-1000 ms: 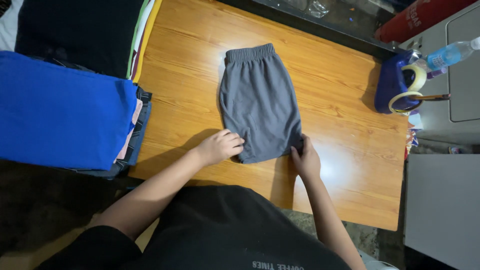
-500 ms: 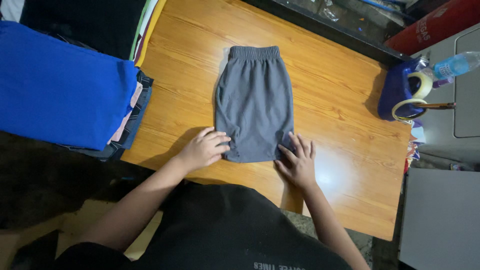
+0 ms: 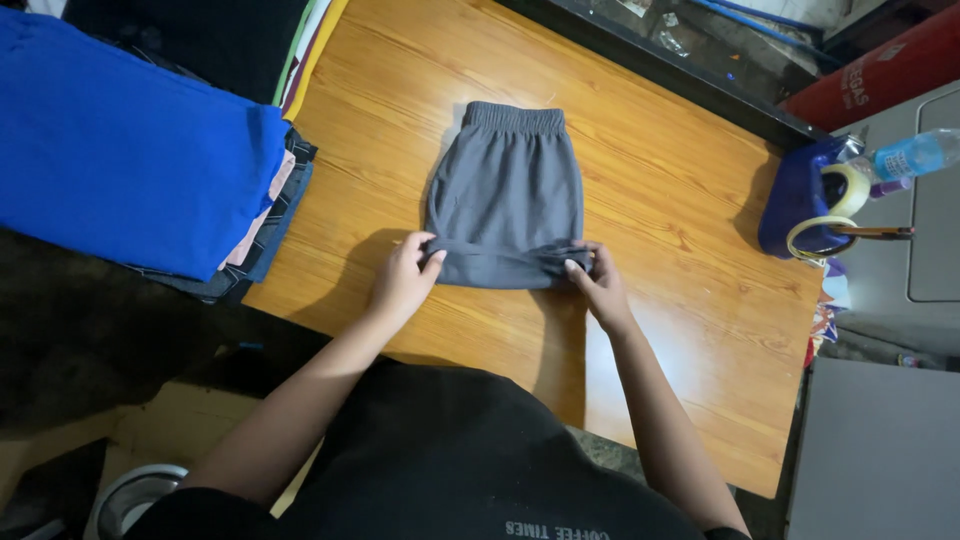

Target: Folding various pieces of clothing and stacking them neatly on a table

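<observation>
- Grey shorts (image 3: 508, 190) are lying flat on the wooden tabletop (image 3: 680, 190), waistband pointing away
- Left hand (image 3: 403, 280) and right hand (image 3: 598, 285) are pinching the folded-up hem, fingers (image 3: 432, 257) closed on its corners

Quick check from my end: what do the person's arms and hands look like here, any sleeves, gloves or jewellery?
Both arms are bare from the upper arm down; a black top with light lettering on it shows at the bottom edge. The left hand and right hand wear no gloves. No rings, watch or bracelets show. The right fingertips have pale, light-coloured nails.
</observation>
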